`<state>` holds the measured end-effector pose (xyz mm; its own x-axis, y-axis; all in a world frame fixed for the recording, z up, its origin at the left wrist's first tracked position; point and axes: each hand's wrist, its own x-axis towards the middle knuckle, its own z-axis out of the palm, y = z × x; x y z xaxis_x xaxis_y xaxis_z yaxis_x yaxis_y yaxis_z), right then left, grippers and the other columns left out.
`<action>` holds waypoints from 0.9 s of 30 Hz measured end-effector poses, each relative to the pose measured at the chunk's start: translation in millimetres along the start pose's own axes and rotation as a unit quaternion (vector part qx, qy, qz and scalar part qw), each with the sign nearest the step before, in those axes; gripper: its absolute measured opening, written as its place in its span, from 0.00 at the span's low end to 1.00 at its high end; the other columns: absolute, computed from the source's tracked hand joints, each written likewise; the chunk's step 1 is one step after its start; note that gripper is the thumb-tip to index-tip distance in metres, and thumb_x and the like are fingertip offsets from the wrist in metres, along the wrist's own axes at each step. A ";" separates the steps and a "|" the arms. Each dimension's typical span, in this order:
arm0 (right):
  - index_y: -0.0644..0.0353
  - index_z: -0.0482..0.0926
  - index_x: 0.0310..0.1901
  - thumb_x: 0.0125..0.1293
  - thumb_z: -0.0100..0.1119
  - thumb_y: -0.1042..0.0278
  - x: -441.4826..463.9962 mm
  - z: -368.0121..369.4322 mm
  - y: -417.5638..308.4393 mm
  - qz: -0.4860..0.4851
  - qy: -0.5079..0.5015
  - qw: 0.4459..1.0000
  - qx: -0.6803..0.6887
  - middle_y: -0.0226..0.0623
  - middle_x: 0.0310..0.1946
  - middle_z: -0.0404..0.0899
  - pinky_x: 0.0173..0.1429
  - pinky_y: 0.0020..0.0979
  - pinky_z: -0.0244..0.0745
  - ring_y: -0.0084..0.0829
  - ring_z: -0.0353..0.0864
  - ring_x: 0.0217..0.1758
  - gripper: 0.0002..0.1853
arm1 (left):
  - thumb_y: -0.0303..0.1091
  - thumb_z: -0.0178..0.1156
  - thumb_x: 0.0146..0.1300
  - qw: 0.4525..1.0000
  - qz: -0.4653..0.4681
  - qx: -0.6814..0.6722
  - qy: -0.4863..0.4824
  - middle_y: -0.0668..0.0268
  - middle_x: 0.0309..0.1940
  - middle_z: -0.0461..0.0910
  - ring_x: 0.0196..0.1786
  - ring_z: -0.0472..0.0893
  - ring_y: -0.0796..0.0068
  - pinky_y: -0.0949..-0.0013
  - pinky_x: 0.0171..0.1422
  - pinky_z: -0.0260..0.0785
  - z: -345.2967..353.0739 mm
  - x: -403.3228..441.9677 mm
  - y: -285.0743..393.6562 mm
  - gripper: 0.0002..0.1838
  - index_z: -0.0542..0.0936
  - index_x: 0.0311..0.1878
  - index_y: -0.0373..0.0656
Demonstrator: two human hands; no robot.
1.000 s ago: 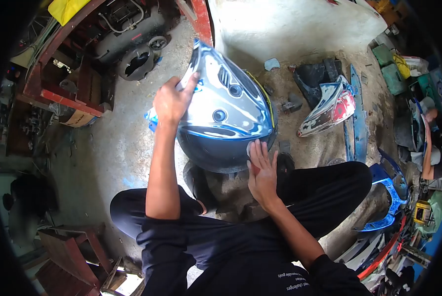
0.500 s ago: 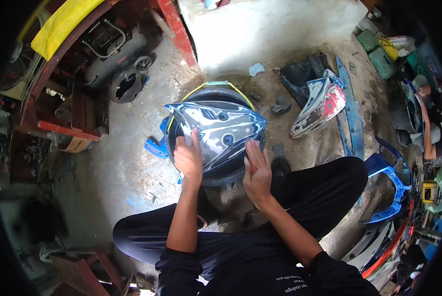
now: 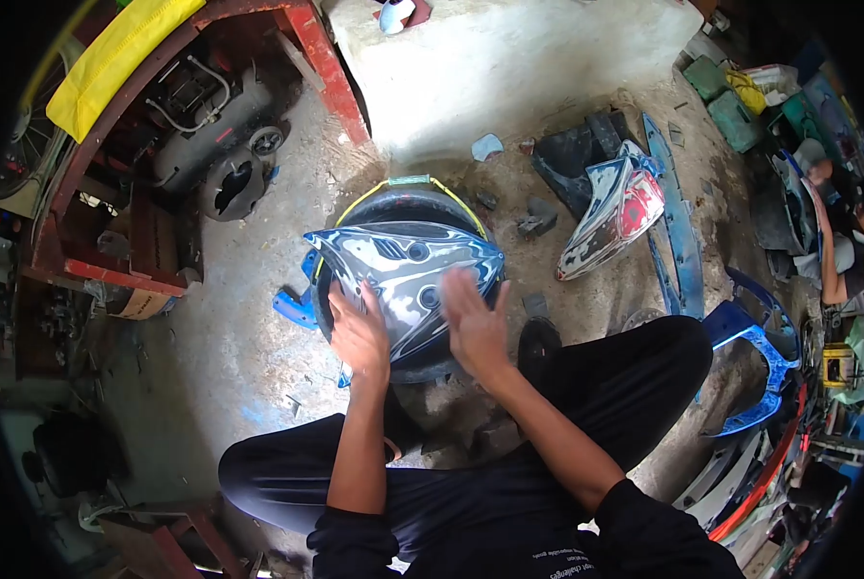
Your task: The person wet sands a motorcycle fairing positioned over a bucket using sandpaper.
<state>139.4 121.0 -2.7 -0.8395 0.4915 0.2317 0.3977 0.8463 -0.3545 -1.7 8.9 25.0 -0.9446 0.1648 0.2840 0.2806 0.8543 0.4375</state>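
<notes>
Looks like you're at the surface-rubbing step on the grey-and-white fairing panel (image 3: 393, 294), which lies across the mouth of the black tub (image 3: 422, 370). Left hand (image 3: 360, 333) at the panel's near-left edge, fingers extended and slightly spread, thumb apart; right hand (image 3: 475, 323) over its right part, thumb apart, fingers blurred, can't tell if they're pressed together or hold anything. Next move probably calls for steadying that left edge and flat right-hand contact. Tub has a yellow handle with a green grip (image 3: 410, 179); panel hides most of its inside, contents unclear.
</notes>
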 end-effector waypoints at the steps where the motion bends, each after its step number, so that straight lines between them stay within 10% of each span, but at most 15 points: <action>1: 0.53 0.62 0.80 0.79 0.48 0.62 8.3 1.3 2.9 0.073 0.029 0.997 0.007 0.39 0.82 0.59 0.83 0.70 0.28 0.37 0.56 0.85 0.30 | 0.52 0.56 0.77 0.996 0.045 -0.031 0.068 0.42 0.44 0.87 0.41 0.86 0.36 0.41 0.44 0.79 5.0 -0.9 -3.7 0.26 0.74 0.67 0.42; 8: 0.55 0.64 0.79 0.81 0.46 0.60 0.4 -4.6 -7.7 0.020 -0.024 0.999 0.020 0.40 0.81 0.62 0.81 0.74 0.28 0.36 0.59 0.84 0.28 | 0.47 0.57 0.76 0.999 0.025 -0.015 -0.043 0.44 0.36 0.87 0.36 0.87 0.39 0.44 0.40 0.80 -8.2 1.5 -1.5 0.27 0.71 0.76 0.57; 12: 0.56 0.70 0.75 0.79 0.49 0.59 48.4 -3.3 17.8 0.139 0.033 0.989 -0.049 0.36 0.77 0.70 0.82 0.74 0.28 0.37 0.65 0.81 0.27 | 0.47 0.58 0.75 0.998 0.006 0.000 -0.063 0.44 0.30 0.86 0.35 0.87 0.39 0.43 0.39 0.80 -11.0 -0.1 -2.6 0.26 0.74 0.74 0.57; 16: 0.59 0.74 0.72 0.80 0.46 0.60 44.9 -10.4 2.4 0.008 -0.017 0.999 0.042 0.38 0.75 0.72 0.84 0.69 0.30 0.36 0.67 0.80 0.24 | 0.48 0.58 0.75 0.999 0.020 -0.020 -0.031 0.44 0.30 0.86 0.33 0.87 0.39 0.44 0.38 0.79 -8.6 2.9 -1.6 0.26 0.75 0.73 0.57; 20: 0.56 0.75 0.72 0.80 0.47 0.59 57.6 -7.0 25.1 0.149 0.043 0.987 -0.042 0.37 0.74 0.73 0.85 0.64 0.33 0.35 0.67 0.80 0.24 | 0.47 0.60 0.74 0.999 0.038 -0.011 -0.011 0.48 0.29 0.86 0.29 0.86 0.43 0.47 0.33 0.79 -3.1 3.5 -5.7 0.26 0.76 0.73 0.57; 24: 0.57 0.75 0.71 0.81 0.46 0.59 40.5 -16.9 7.5 0.003 -0.032 0.996 0.080 0.38 0.74 0.73 0.85 0.65 0.35 0.37 0.67 0.80 0.23 | 0.47 0.62 0.72 0.998 0.057 0.003 0.011 0.52 0.29 0.87 0.26 0.86 0.48 0.50 0.29 0.79 -4.8 3.2 -4.6 0.27 0.76 0.72 0.56; 27: 0.58 0.75 0.71 0.80 0.47 0.60 51.5 -13.5 27.3 0.076 0.006 0.997 0.027 0.40 0.73 0.74 0.85 0.64 0.35 0.38 0.67 0.80 0.23 | 0.46 0.59 0.75 0.999 0.035 -0.027 -0.013 0.45 0.29 0.86 0.32 0.87 0.41 0.45 0.36 0.80 -6.2 2.6 -3.5 0.25 0.76 0.72 0.55</action>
<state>112.0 172.2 11.9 -0.7669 0.6153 0.1821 0.4988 0.7502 -0.4340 -4.0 3.3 29.6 -0.9262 0.2370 0.2933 0.3546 0.8121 0.4634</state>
